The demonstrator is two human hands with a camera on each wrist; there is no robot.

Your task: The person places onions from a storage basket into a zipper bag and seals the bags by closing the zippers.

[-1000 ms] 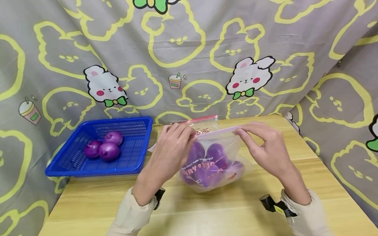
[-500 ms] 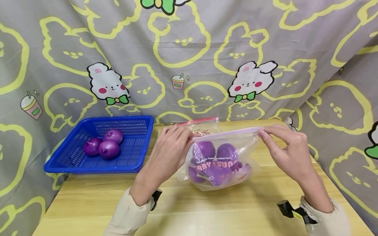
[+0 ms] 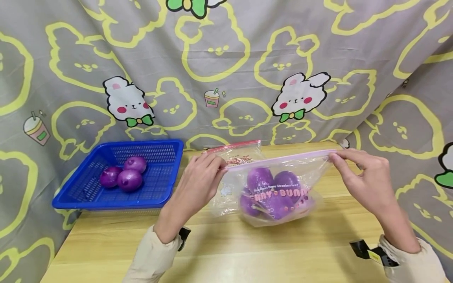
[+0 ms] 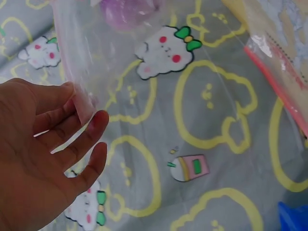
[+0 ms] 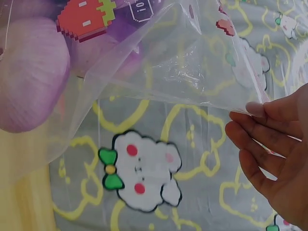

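Note:
A clear zip bag (image 3: 281, 193) with pink lettering holds several purple onions (image 3: 260, 179) in its lower part. My left hand (image 3: 199, 182) pinches one end of the bag's pink zip strip (image 3: 279, 158), while the right hand (image 3: 368, 181) pinches the opposite end. The strip is stretched nearly straight between them. In the left wrist view, thumb and forefinger of the left hand (image 4: 53, 139) grip the bag's corner, other fingers loosely bent. The right wrist view has the right hand (image 5: 276, 144) pinching its corner, an onion (image 5: 31, 74) showing through the plastic.
On the left of the wooden table (image 3: 230, 255) stands a blue basket (image 3: 170, 173) with three purple onions (image 3: 130, 180) inside. Another clear bag, red-edged (image 3: 244, 149), lies behind the held one. A patterned curtain (image 3: 230, 59) hangs along the table's back edge.
My right hand has moved right along the zip strip to the bag's far corner. The bag and its onions have shifted right, the strip drawn out longer. The left hand keeps its pinch.

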